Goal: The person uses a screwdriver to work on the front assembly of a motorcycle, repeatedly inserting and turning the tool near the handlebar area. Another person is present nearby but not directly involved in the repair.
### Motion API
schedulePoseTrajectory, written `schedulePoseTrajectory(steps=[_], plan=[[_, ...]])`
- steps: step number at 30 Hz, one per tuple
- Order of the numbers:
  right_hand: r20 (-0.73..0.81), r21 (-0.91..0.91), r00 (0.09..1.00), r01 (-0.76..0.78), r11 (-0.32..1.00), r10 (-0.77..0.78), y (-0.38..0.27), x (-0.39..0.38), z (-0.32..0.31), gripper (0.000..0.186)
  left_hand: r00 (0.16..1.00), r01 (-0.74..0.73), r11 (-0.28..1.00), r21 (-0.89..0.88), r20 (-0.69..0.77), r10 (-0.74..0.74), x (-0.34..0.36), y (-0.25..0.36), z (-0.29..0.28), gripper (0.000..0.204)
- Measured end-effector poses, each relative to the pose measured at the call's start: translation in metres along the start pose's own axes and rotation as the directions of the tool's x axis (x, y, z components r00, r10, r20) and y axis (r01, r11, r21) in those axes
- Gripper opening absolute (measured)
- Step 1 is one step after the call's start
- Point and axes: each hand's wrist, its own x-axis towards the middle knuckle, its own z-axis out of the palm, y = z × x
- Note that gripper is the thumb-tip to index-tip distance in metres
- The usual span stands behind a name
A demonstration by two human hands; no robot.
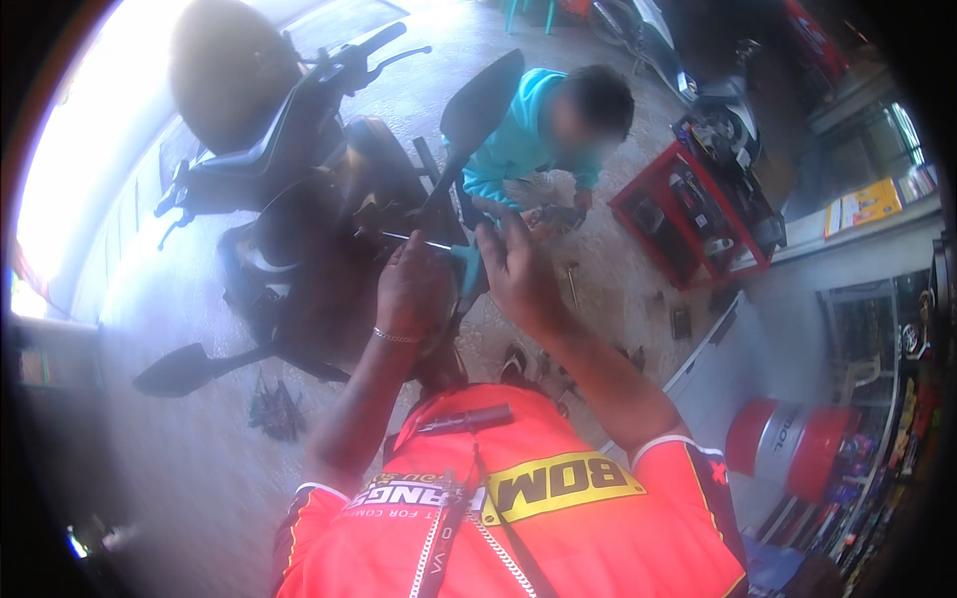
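Observation:
A T-handle wrench [467, 267] with a teal grip and a thin metal shaft points left toward the dark motor scooter [329, 249]. My left hand [411, 289] is closed at the shaft, its fingertips pressed around it near the grip. My right hand [520, 274] is beside the teal grip, fingers stretched and apart; whether its palm touches the grip is hard to tell. The shaft's tip lies against the scooter's dark body, and what it meets there is too blurred to make out.
Just beyond the scooter a person in a teal top [538, 130] crouches, hands low. A red tool cart [688, 214] stands right of them. A mirror [483, 100] juts up near my hands. A red and white drum [788, 448] and shelves are at right. Small parts lie on the floor.

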Motion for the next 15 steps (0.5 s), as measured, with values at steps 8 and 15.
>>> schedulePoseTrajectory(steps=[8,15], plan=[[0.075,-0.304,0.94,0.339,0.891,-0.332,0.015,-0.021,-0.048,0.056,0.998,0.015,0.995,0.097,-0.058,-0.009,0.008,-0.022,0.016,0.013],[0.023,0.163,1.0,0.012,0.987,-0.016,0.025,0.014,-0.024,0.054,0.999,-0.005,1.0,0.025,-0.043,0.006,0.015,-0.024,0.012,0.013]])
